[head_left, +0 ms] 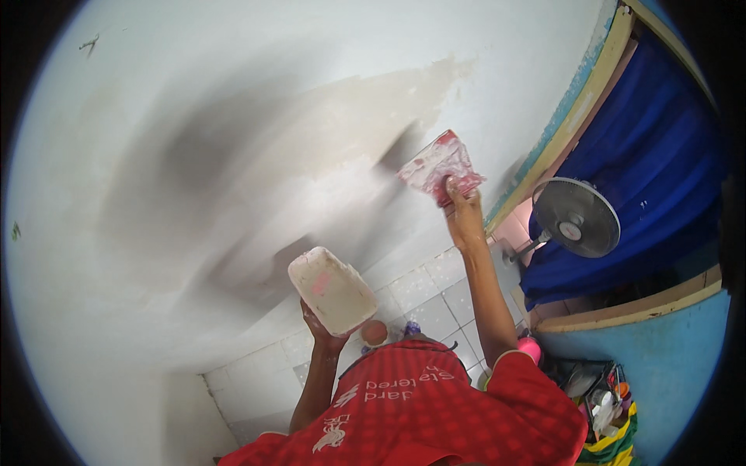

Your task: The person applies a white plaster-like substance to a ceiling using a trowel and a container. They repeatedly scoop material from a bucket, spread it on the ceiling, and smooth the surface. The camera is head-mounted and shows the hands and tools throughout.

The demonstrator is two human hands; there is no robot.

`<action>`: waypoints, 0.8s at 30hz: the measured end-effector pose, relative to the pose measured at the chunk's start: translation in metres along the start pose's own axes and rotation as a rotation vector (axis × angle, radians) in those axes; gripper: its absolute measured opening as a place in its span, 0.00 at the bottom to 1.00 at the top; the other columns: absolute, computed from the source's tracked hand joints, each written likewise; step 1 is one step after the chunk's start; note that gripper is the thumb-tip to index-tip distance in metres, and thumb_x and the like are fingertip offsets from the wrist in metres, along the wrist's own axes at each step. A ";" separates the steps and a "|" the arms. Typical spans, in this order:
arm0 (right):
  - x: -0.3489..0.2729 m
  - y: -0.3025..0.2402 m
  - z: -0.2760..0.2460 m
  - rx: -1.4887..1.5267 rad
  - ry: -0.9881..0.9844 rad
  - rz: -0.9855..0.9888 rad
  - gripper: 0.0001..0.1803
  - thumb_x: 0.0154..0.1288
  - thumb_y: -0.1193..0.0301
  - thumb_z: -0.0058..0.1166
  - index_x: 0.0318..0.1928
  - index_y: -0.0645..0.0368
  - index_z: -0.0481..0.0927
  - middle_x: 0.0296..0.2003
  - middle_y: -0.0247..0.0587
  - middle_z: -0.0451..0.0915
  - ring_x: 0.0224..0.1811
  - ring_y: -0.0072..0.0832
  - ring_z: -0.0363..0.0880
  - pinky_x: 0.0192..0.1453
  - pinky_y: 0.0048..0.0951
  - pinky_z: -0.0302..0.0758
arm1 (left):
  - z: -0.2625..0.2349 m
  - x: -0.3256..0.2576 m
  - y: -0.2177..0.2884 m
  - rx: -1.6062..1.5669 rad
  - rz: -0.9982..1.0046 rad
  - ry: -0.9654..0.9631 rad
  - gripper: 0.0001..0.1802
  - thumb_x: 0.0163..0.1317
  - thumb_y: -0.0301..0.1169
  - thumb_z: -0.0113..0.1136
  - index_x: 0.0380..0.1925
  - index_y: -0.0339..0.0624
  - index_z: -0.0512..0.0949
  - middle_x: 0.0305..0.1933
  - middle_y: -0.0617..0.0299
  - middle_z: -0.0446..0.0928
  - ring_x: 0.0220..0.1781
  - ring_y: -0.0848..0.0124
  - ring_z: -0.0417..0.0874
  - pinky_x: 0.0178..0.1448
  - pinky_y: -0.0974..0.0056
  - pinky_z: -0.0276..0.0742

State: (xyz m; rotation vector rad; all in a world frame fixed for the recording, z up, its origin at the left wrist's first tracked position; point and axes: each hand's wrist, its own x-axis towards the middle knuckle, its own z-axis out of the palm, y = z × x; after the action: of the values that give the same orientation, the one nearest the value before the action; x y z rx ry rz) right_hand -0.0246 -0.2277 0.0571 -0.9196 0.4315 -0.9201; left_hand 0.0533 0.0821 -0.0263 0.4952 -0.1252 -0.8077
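My right hand (465, 216) is closed round a red putty spreader (441, 165), its thumb pressed on the flat face. White paste smears most of the blade, which is raised close to the white wall (256, 46); whether its edge touches the wall I cannot tell. Beyond it a beige-grey patch (350, 128) stretches across the wall's surface. Lower down at the left, my left hand (320, 330) grips an off-white oblong tub (353, 291) from below. The tub is tilted and has a pink mark on its pale surface. The fingers beneath it are mostly hidden.
To the right a grey standing fan (576, 217) stands before a blue curtain (645, 179) in a wooden-framed doorway. Below lie pale floor tiles (431, 318) and a round brownish object (374, 333). A black crate of household items (598, 396) sits at the lower right.
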 end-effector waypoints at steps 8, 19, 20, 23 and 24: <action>0.050 -0.042 0.027 -1.032 -0.228 -1.291 0.26 0.61 0.79 0.61 0.60 0.51 0.86 0.61 0.42 0.84 0.68 0.43 0.80 0.72 0.44 0.73 | 0.010 -0.005 -0.002 0.017 0.037 -0.022 0.36 0.78 0.61 0.34 0.74 0.50 0.64 0.69 0.55 0.74 0.67 0.57 0.80 0.65 0.45 0.82; 0.099 0.021 0.003 -1.225 -0.360 -1.137 0.35 0.55 0.87 0.56 0.65 0.49 0.83 0.67 0.44 0.79 0.73 0.49 0.72 0.79 0.55 0.64 | 0.012 -0.005 -0.002 -0.011 0.062 0.031 0.35 0.78 0.59 0.36 0.74 0.50 0.64 0.69 0.56 0.74 0.68 0.55 0.79 0.67 0.41 0.81; 0.088 0.028 -0.005 -1.242 -0.395 -1.086 0.35 0.55 0.87 0.56 0.65 0.49 0.83 0.67 0.44 0.79 0.74 0.48 0.72 0.79 0.55 0.64 | 0.012 -0.008 0.000 -0.043 0.053 0.055 0.34 0.79 0.58 0.36 0.74 0.50 0.63 0.69 0.56 0.73 0.68 0.56 0.79 0.66 0.42 0.82; 0.058 0.027 -0.032 -1.304 -0.464 -1.097 0.35 0.56 0.87 0.55 0.65 0.49 0.83 0.65 0.45 0.81 0.70 0.47 0.77 0.76 0.50 0.69 | 0.016 -0.006 0.003 -0.015 0.079 0.036 0.33 0.80 0.56 0.37 0.75 0.49 0.62 0.69 0.55 0.73 0.68 0.57 0.79 0.65 0.44 0.84; 0.053 0.020 -0.032 -1.263 -0.368 -1.034 0.33 0.58 0.86 0.55 0.65 0.51 0.83 0.64 0.46 0.81 0.68 0.47 0.78 0.75 0.47 0.71 | 0.018 -0.007 0.003 0.084 0.127 -0.004 0.32 0.80 0.54 0.39 0.75 0.49 0.62 0.69 0.54 0.73 0.68 0.57 0.79 0.64 0.45 0.84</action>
State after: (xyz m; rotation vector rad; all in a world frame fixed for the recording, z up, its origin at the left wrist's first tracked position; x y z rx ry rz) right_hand -0.0071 -0.2818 0.0254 -2.5711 0.1476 -1.3424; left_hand 0.0445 0.0821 -0.0084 0.5593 -0.1925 -0.6813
